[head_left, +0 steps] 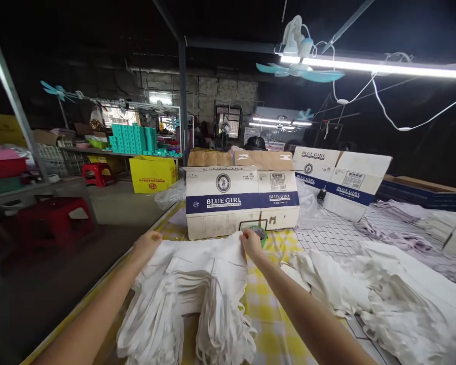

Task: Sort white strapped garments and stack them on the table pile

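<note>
A thick stack of white fabric bags (192,284) with loop handles lies on the table in front of me, the handles hanging toward me. My left hand (146,245) rests closed on the stack's far left corner. My right hand (251,244) pinches the far right corner of the same stack. A green tape roll (261,232) sits just behind my right hand. Both forearms reach forward over the yellow checked tablecloth (268,314).
A Blue Girl cardboard box (228,203) stands right behind the stack, a second one (340,180) farther right. More white bags (383,299) and lilac fabric (410,228) cover the table's right side. Red stools (53,218), a yellow box (152,174) and teal crates (133,138) stand at left.
</note>
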Motion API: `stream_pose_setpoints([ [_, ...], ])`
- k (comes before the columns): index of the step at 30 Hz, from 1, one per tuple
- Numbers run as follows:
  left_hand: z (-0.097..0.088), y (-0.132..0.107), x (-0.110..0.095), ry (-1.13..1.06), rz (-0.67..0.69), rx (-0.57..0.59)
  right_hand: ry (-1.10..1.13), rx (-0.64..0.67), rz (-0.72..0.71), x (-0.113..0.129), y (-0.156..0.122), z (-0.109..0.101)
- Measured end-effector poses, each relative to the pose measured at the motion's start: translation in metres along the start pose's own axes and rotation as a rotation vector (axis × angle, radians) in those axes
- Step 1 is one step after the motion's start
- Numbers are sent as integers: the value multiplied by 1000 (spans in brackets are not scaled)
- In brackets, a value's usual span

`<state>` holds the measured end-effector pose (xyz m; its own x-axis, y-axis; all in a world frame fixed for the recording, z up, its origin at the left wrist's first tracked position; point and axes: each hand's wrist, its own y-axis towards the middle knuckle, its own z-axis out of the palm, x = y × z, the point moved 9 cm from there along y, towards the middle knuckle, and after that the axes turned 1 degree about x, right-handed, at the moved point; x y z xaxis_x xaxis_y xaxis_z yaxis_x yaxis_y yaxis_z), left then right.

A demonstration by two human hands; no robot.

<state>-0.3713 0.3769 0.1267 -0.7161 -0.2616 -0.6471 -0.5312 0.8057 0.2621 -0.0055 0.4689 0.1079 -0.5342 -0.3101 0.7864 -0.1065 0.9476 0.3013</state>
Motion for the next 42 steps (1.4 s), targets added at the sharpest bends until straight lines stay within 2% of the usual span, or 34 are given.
stream_pose_setpoints([
  [2, 15, 10, 12, 100, -42, 14, -84, -6, 34, -19, 7, 13],
  [4, 21, 15, 21, 194, -71, 20, -161, -9, 59, -29, 11, 20],
  [8, 25, 12, 27, 330, -81, 41, -291, 4, 72, -34, 15, 29],
  [12, 31, 1, 22, 410, -35, 87, -392, 31, 53, -32, 9, 34],
  [14, 31, -5, 11, 431, 23, 84, -430, 29, 37, -28, 3, 30],
  [17, 35, -17, -18, 403, 201, 88, -467, -8, -33, -7, -11, 17],
  [19, 48, -30, -37, 350, 342, 159, -475, -28, -124, 16, -25, 10],
  [21, 65, -47, -48, 303, 449, 272, -449, 8, -287, 42, -44, 15],
  [23, 80, -64, -48, 282, 498, 362, -394, 148, -474, 61, -68, 33],
  [25, 87, -78, -41, 280, 495, 393, -335, 285, -585, 66, -93, 51],
  [27, 88, -88, -33, 281, 464, 384, -300, 320, -594, 59, -110, 59],
  [29, 86, -96, -28, 277, 435, 364, -284, 281, -579, 52, -119, 60],
  [33, 82, -102, -33, 278, 412, 332, -298, 308, -554, 48, -121, 59],
  [35, 80, -100, -37, 277, 409, 332, -313, 339, -536, 56, -119, 53],
  [37, 74, -98, -42, 267, 402, 328, -296, 320, -525, 73, -121, 35],
  [39, 61, -101, -46, 256, 386, 297, -212, 248, -534, 99, -138, 1],
  [41, 37, -118, -56, 221, 408, 163, -53, 183, -569, 125, -178, -46],
  [42, 21, -134, -63, 189, 442, 55, 20, 193, -579, 134, -206, -70],
])
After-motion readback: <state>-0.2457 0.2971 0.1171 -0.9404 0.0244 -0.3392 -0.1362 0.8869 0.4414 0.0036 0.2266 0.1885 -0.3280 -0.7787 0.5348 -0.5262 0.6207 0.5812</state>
